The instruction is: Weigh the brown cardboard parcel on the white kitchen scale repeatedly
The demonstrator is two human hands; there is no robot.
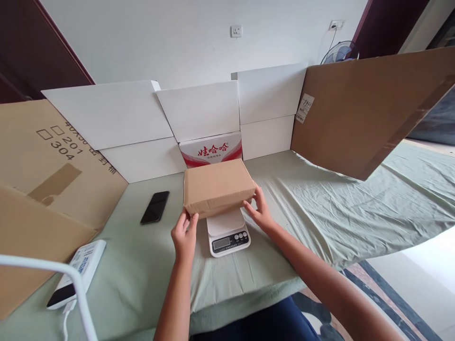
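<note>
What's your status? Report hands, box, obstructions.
Left hand and right hand on cardboard box. Box sits on white scale. Phone lies left, apart.

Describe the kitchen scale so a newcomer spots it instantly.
On the green sheet, look centre front, between the left hand and right hand. The white scale sits under the brown cardboard box; only it has a display and round buttons.

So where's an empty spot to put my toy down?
The green sheet right of the right hand, below the brown cardboard wall, is bare. A smaller patch lies between phone and power bank. It is crowded around the box and scale.
</note>
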